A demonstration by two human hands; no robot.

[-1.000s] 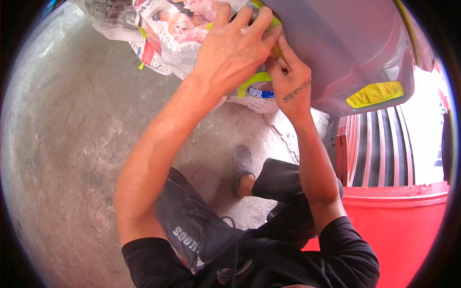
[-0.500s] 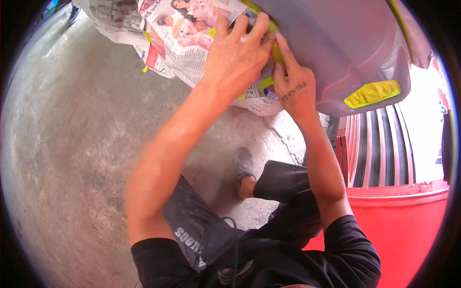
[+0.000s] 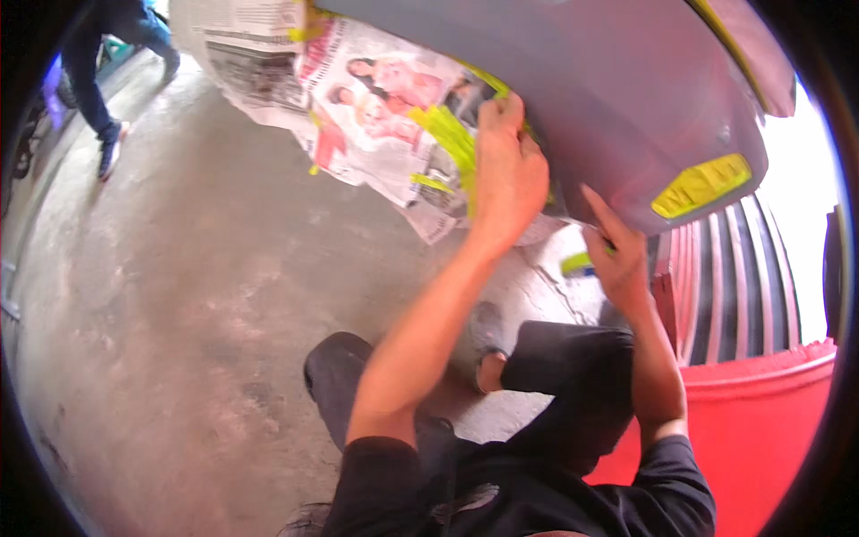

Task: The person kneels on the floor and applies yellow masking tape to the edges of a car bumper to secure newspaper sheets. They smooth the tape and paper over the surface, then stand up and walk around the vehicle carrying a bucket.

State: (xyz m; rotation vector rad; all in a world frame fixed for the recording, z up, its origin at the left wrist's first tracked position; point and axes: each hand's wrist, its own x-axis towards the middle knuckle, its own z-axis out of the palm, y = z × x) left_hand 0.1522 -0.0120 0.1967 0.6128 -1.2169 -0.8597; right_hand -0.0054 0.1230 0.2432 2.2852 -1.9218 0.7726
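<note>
A grey panel (image 3: 626, 98), shaped like a vehicle bumper, fills the upper right, with a yellow-taped patch (image 3: 702, 186) near its corner. Newspaper sheets (image 3: 376, 98) hang along its left edge, held by strips of yellow-green masking tape (image 3: 452, 139). Fingers curled, my left hand (image 3: 512, 174) presses the taped newspaper border against the panel; its fingertips are partly hidden. My right hand (image 3: 622, 264) is at the panel's lower edge, index finger stretched along it. Its other fingers are closed by a roll of yellow-green masking tape (image 3: 577, 263), which they partly hide.
A red drum-like container (image 3: 743, 421) stands at my right, below striped slats (image 3: 729, 277). Concrete floor (image 3: 197, 295) spreads to the left. Another person's legs (image 3: 103, 107) show at the far upper left. My foot (image 3: 488, 345) is below the panel.
Both hands have moved right and down along the panel's edge, and they are farther apart. The tape roll has shifted right with my right hand. A person's legs have come into view at upper left.
</note>
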